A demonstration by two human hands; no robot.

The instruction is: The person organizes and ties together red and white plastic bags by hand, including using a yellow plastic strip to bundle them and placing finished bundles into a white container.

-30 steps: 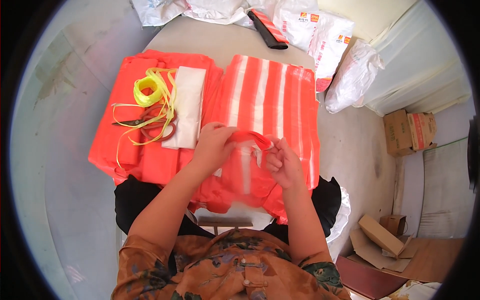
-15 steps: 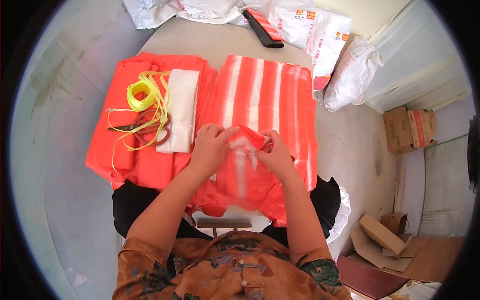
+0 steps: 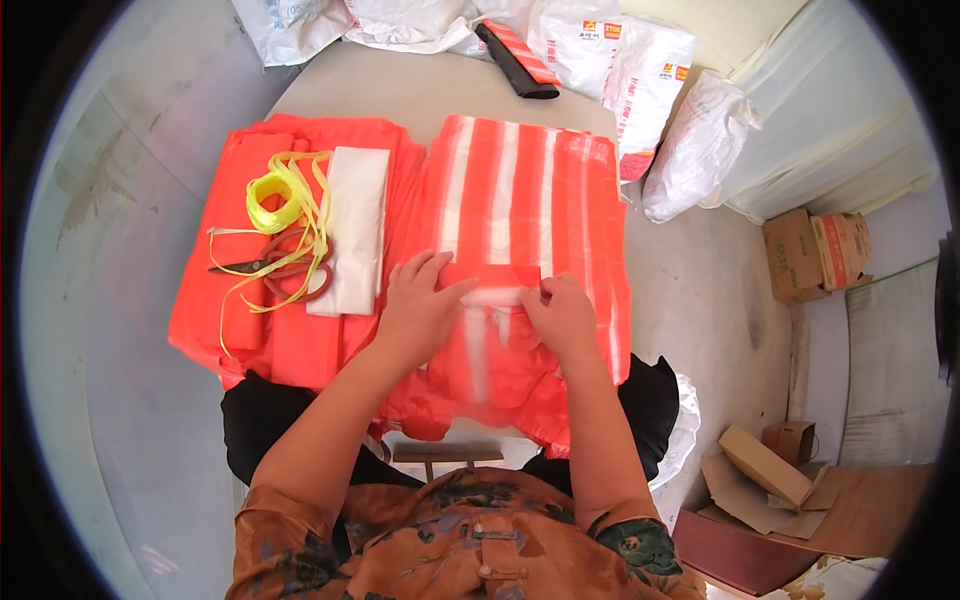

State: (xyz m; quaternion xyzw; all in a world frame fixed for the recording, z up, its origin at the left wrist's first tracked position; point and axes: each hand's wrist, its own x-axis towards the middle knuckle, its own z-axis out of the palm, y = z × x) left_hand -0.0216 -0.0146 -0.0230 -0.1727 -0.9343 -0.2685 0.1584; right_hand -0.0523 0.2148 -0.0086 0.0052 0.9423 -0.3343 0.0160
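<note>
A stack of red and white striped plastic bags (image 3: 505, 205) lies in front of me, its near part loose and crumpled. On top of it is a folded red plastic strip (image 3: 490, 280), laid crosswise and fairly flat. My left hand (image 3: 418, 312) rests at the strip's left end, fingers apart, the thumb touching the plastic. My right hand (image 3: 562, 318) pinches the strip's right end between thumb and curled fingers. To the left sits a pile of folded red plastic (image 3: 225, 215), bearing a roll of yellow ribbon (image 3: 275, 200), scissors (image 3: 290, 268) with reddish handles and a folded white sheet (image 3: 358, 220).
The pile and stack lie on a beige tabletop (image 3: 400, 85). A black and red rolled bundle (image 3: 518, 62) lies at its far edge, beside white sacks (image 3: 645, 85). Cardboard boxes (image 3: 795, 255) stand at the right, with opened cardboard (image 3: 765, 480) lower down.
The bunched red plastic between my hands is now spread into a flat, straight strip. My right hand has shifted slightly, and the whole view has moved a little.
</note>
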